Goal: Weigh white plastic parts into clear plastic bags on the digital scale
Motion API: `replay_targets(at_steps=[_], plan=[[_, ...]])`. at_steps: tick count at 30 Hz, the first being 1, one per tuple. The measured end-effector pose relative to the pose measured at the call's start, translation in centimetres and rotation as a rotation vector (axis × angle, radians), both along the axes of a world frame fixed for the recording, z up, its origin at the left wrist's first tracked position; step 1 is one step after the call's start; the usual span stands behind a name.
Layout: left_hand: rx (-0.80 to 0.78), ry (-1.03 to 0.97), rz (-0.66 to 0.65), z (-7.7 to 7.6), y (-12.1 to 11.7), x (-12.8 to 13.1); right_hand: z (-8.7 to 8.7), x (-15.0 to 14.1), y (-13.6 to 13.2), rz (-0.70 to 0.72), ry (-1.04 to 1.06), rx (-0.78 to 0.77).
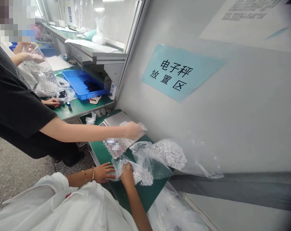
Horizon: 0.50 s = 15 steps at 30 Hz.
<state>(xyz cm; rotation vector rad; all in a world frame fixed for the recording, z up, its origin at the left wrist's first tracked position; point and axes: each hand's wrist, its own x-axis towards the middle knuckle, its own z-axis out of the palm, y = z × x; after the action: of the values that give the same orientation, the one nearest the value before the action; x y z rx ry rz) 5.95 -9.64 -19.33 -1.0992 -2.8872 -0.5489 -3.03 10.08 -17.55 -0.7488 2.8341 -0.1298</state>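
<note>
My right hand (pixel 127 175) grips the gathered top of a clear plastic bag (pixel 121 166) holding small white pieces (pixel 142 178). My left hand (pixel 104 172), with bracelets on its wrist, lies beside that bag with its fingers apart, touching the bag's left edge. Both hands rest over a green work mat (pixel 147 195). To the right, a larger clear bag of white pieces (pixel 169 154) lies against the wall. A co-worker's hand (pixel 133 130) reaches over a metal electronic scale (pixel 117 119), holding a small clear bag.
A co-worker in a black shirt (pixel 15 93) stands at the left. Further along the green bench, a blue tray (pixel 80 85) holds dark items beside bags of parts. A light blue sign (pixel 181 72) reading "electronic scale placement area" is on the wall. A white bag (pixel 174 215) sits below the mat.
</note>
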Motion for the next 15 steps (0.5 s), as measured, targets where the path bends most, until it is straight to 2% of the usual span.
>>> replay_targets(at_steps=[5, 7, 11, 13, 15], plan=[[-0.038, 0.026, 0.026, -0.1, 1.9, -1.4, 0.1, 0.3, 0.5, -0.029, 0.0, -0.049], [-0.067, 0.003, 0.065, 0.0, 3.1, -2.3, 0.4, 0.8, 0.4, -0.053, 0.03, -0.142], [-0.086, -0.038, 0.177, 0.4, 5.6, -4.5, 2.0, 1.2, 0.5, -0.086, 0.108, -0.427], [-0.103, -0.074, 0.219, 0.6, 6.6, -5.9, 3.3, 0.2, 1.6, -0.204, 0.233, -0.562], [-0.132, -0.122, 0.22, 0.8, 7.5, -7.3, 4.8, -2.1, 4.1, -0.447, 0.384, -0.661]])
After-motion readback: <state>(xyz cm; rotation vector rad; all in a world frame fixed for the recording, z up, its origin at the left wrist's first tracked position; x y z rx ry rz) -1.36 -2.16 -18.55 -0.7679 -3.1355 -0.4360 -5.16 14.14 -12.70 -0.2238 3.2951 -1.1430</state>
